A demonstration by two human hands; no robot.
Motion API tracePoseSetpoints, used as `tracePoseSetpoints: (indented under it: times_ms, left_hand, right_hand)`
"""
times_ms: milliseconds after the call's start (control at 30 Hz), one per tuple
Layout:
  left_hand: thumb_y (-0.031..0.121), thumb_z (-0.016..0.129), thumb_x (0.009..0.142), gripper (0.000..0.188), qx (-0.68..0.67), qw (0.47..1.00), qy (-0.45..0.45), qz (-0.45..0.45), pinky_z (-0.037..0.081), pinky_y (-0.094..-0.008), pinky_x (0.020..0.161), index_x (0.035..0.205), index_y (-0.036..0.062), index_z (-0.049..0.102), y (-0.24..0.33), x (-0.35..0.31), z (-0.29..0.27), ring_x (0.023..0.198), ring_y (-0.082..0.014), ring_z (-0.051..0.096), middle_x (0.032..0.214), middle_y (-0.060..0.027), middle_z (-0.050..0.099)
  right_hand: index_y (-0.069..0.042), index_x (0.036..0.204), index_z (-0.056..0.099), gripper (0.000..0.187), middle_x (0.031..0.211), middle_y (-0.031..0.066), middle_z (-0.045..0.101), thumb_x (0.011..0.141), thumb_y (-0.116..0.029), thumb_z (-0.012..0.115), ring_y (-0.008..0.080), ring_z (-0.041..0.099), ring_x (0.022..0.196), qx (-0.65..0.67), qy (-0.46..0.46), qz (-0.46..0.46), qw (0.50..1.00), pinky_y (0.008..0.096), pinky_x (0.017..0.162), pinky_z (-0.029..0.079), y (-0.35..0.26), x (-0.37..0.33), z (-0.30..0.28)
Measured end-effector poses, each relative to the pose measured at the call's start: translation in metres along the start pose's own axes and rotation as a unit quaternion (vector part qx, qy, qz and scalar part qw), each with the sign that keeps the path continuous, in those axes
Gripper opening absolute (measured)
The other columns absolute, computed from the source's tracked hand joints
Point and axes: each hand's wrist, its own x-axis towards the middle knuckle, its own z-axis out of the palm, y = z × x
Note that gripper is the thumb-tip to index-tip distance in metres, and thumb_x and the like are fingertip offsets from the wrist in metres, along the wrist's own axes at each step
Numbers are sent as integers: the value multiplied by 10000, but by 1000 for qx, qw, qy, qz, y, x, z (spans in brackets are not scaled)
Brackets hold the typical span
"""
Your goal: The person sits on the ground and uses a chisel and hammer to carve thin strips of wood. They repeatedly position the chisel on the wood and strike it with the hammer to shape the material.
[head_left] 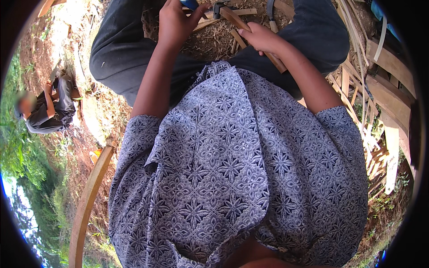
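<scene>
My right hand (pixel 264 39) is wrapped around the wooden handle of a hammer (pixel 236 21). Its dark metal head (pixel 217 10) is up and to the left, over the ground between my legs, and the handle's butt sticks out below my fist. Near the top edge, my left hand (pixel 175 23) is bent around a blue object (pixel 190 4) between thumb and fingers. The frame cuts that object off, so its kind does not show. Just beyond my right hand lies a curved metal tool (pixel 271 14), partly out of view.
Wood strips (pixel 245 12) and shavings cover the soil between my knees. Planks and split strips (pixel 388 96) are piled on the right. A long curved-looking timber (pixel 89 203) stands at the left. Further left another person (pixel 49 105) sits on the ground.
</scene>
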Motion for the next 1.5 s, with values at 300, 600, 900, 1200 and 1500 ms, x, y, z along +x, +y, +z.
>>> tracePoseSetpoints:
  times_ms: [300, 600, 900, 1200, 1500]
  left_hand:
    - [99, 775, 896, 216, -74, 995, -61, 22, 537, -360, 694, 998, 25, 600, -13, 0, -10, 747, -252, 665, 840, -133, 675]
    - [86, 783, 889, 181, -49, 996, -73, 29, 516, -368, 660, 926, 26, 616, -8, -2, -11, 738, -261, 649, 825, -134, 641]
    - [76, 773, 879, 174, -40, 996, -75, 2, 520, -381, 666, 926, 26, 613, -7, -2, -9, 736, -286, 647, 824, -141, 636]
    - [78, 799, 859, 211, -64, 994, -84, 14, 537, -381, 701, 990, 17, 645, -2, 1, -6, 779, -275, 672, 861, -145, 657]
    - [81, 805, 868, 272, -62, 988, -118, 82, 563, -360, 711, 1070, 8, 639, -37, 11, -3, 809, -241, 700, 887, -128, 682]
  right_hand:
    - [52, 1236, 545, 475, 657, 52, 567, 1039, -379, 525, 152, 555, 449, 1, 0, 3, 1000, 321, 435, 488, -3, -2, -1]
    - [70, 1242, 542, 501, 671, 53, 572, 1041, -388, 523, 152, 561, 465, -6, 2, 4, 1000, 317, 438, 494, -1, -1, -1]
    - [62, 1278, 535, 512, 670, 49, 568, 1043, -391, 516, 147, 562, 468, -11, 1, 7, 1000, 319, 443, 495, 0, -1, 0]
    - [-14, 1153, 540, 414, 698, 11, 517, 1051, -415, 529, 104, 504, 491, 6, -12, 23, 1000, 289, 429, 441, 1, 2, 0]
    - [-40, 1239, 586, 409, 732, -43, 452, 1086, -408, 496, 38, 420, 522, 73, 93, -51, 992, 225, 458, 394, -22, -27, -25]
